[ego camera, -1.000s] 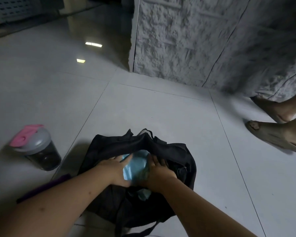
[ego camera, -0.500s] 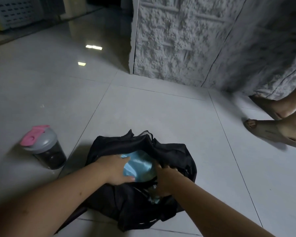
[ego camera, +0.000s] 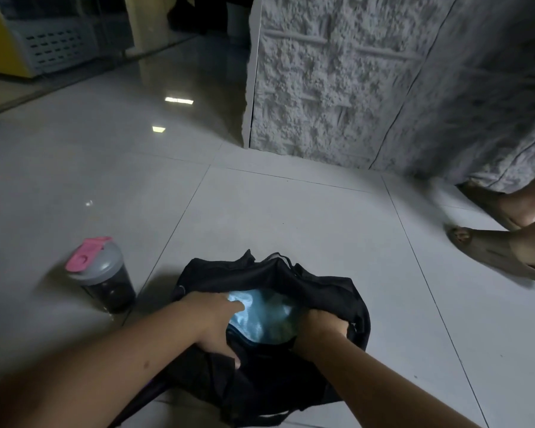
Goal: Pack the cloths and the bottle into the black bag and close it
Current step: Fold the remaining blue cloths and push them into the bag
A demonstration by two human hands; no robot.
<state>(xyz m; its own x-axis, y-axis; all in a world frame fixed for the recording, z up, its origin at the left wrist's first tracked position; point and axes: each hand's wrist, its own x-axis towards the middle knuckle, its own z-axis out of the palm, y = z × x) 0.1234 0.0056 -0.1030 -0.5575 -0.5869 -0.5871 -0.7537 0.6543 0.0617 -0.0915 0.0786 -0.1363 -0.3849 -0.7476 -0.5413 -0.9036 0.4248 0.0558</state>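
- Left hand point(ego camera: 212, 322) presses flat, fingers spread, on a blue cloth point(ego camera: 261, 316) inside the open black bag point(ego camera: 291, 366) on the floor.
- Right hand point(ego camera: 317, 330) sinks into the bag beside the cloth; its grip cannot be told.
- The bottle point(ego camera: 101, 274) stands left of the bag, untouched.

Home interior indicated: glossy pale tiled floor point(ego camera: 291, 211) with ceiling lights reflected, rough textured white wall panel point(ego camera: 322, 88), perforated plastic basket point(ego camera: 56, 47) seen in next room, second person's feet in house slippers point(ego camera: 501, 251) at right, all dimly lit
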